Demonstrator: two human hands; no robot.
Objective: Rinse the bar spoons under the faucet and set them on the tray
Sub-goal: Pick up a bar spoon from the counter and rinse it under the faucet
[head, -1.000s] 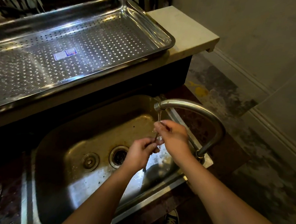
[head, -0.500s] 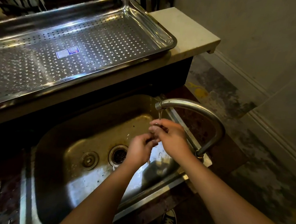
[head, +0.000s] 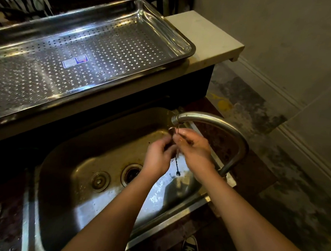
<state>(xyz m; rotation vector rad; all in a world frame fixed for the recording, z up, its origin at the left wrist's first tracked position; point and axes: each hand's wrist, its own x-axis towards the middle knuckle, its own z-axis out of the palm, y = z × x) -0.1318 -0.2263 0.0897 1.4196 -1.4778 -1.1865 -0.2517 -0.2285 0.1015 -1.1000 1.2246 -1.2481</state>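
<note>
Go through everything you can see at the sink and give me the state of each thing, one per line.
Curved steel faucet: running, thin stream at the spout.
Twisted-stem bar spoon: held under the spout, forked end hanging down.
Left hand: closed on the spoon.
Right hand: closed on the spoon.
Perforated steel tray: on the counter, no spoons in it.
Steel sink: wet, drain open.
</note>
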